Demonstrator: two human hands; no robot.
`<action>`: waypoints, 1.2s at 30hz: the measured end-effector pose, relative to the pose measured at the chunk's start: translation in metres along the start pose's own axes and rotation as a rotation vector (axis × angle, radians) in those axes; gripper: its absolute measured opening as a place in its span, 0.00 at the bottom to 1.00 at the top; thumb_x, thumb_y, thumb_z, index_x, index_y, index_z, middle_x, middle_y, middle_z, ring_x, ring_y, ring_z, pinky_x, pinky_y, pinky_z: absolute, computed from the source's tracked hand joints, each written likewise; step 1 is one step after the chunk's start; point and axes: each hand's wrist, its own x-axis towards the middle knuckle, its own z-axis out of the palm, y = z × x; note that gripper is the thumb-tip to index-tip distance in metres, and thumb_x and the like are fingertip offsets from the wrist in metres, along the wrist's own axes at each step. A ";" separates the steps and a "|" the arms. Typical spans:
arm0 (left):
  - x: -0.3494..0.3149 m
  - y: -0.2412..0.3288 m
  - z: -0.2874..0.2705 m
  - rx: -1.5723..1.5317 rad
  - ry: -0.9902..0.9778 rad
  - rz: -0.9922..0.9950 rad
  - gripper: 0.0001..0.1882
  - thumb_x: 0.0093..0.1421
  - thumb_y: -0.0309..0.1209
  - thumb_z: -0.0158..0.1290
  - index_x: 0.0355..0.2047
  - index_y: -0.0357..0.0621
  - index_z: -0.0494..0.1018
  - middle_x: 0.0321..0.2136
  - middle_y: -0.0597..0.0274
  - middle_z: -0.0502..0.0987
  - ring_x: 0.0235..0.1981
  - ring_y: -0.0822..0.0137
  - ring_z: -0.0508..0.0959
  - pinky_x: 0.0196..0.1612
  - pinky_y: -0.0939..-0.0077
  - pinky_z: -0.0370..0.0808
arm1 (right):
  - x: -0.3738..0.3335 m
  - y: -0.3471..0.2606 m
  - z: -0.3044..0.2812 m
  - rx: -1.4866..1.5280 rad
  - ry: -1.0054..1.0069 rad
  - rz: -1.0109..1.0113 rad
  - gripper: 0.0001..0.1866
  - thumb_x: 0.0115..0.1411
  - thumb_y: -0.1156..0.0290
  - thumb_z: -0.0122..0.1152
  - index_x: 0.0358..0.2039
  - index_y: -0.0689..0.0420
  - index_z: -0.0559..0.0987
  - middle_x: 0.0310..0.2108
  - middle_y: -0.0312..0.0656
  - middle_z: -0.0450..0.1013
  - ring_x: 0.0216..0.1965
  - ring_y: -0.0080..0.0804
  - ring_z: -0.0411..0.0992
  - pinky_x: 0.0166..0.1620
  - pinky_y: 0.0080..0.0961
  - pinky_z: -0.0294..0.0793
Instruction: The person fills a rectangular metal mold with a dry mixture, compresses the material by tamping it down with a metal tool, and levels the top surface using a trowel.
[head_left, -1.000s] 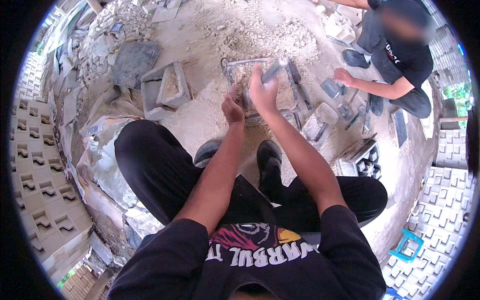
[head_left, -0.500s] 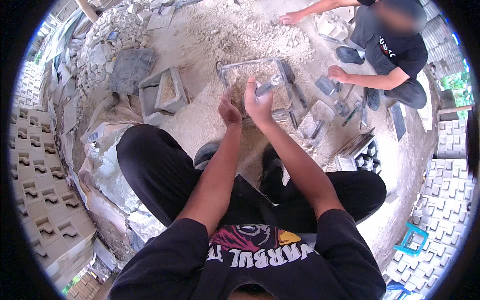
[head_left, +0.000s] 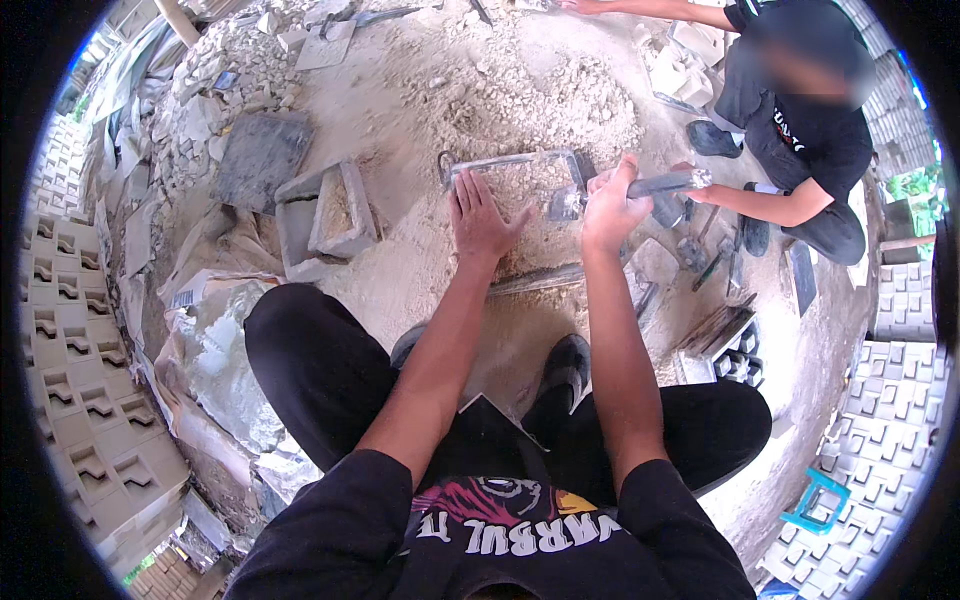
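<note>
A rectangular metal mould filled with pale, crumbly material lies on the ground in front of me. My left hand rests over the mould's left side, palm down, fingers stretched and thumb spread. Over the right side, my right hand is wrapped round a trowel. Its thick grey handle sticks out to the right, and a flat grey blade shows left of my fist, low over the fill. The part inside my fingers is hidden.
A loose pale heap lies beyond the mould. At left are a concrete box and a dark slab. A co-worker crouches at far right, near scattered hand tools. A blue stool stands lower right.
My hands have moved apart: the left has flattened over the mould's left side, and the right has gone right with the trowel turned sideways. The co-worker's far arm reaches farther away.
</note>
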 end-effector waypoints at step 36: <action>0.073 -0.010 0.002 -0.934 0.260 -0.290 0.31 0.69 0.45 0.25 0.54 0.34 0.69 0.44 0.47 0.77 0.50 0.57 0.74 0.56 0.68 0.65 | 0.063 0.106 0.060 -0.099 -0.982 -0.016 0.19 0.64 0.71 0.43 0.14 0.52 0.61 0.11 0.28 0.53 0.11 0.16 0.48 0.16 0.20 0.46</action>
